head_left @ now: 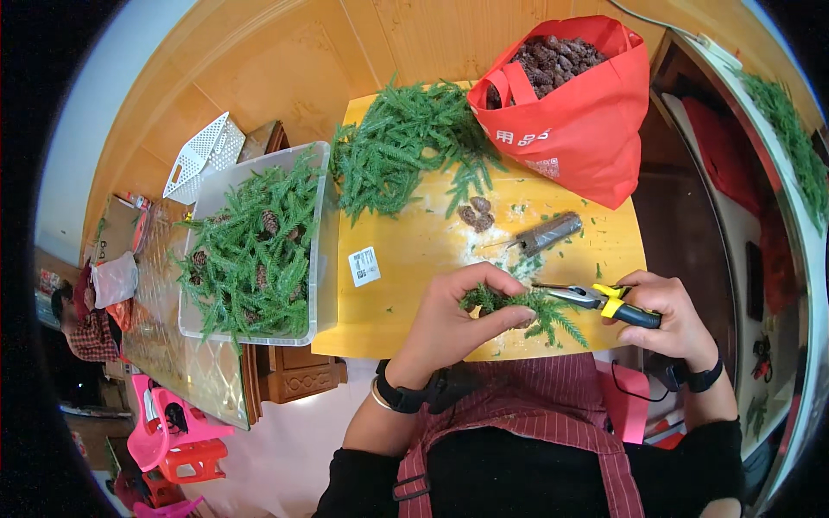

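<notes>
My left hand (475,315) is closed around an artificial pine sprig (553,315) above the table's front edge. My right hand (669,312) grips pliers (617,304) with yellow and black handles. Their metal jaws point left and meet the sprig beside my left fingertips; whether they bite on a wire there is too small to tell. Just beyond my hands lie a dark cylindrical roll (550,233) with thin sticks at its end and several small pinecones (476,213). White powder and green bits are scattered around them.
A clear plastic bin (325,250) of green sprigs and pinecones stands at the left. Loose green sprigs (397,155) are heaped at the back of the yellow table (414,302). A red bag (579,121) full of pinecones (557,65) stands at the back right. A white label card (364,266) lies near the bin.
</notes>
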Tool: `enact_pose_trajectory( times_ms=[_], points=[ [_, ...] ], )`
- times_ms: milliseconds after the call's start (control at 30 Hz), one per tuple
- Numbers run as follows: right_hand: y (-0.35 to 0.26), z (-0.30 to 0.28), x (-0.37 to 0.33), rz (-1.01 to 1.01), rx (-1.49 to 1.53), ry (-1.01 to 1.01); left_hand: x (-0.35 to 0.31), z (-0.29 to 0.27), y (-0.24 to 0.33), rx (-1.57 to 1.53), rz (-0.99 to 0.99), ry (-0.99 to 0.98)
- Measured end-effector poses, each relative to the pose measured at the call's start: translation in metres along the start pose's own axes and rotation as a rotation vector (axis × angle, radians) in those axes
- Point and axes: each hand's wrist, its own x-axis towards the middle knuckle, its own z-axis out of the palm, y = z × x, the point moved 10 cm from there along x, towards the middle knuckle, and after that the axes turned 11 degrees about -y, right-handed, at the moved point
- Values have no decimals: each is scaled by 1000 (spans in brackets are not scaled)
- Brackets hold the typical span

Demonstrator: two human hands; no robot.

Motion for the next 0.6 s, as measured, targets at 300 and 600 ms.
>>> enact_pose_trajectory(
  times_ms=[300, 600],
  points=[
    [-1, 1, 1, 8, 21, 10, -1, -1, -1, -13, 11, -10],
    [2, 1, 0, 69, 25, -112, 0, 0, 20, 116, 184, -20]
  ],
)
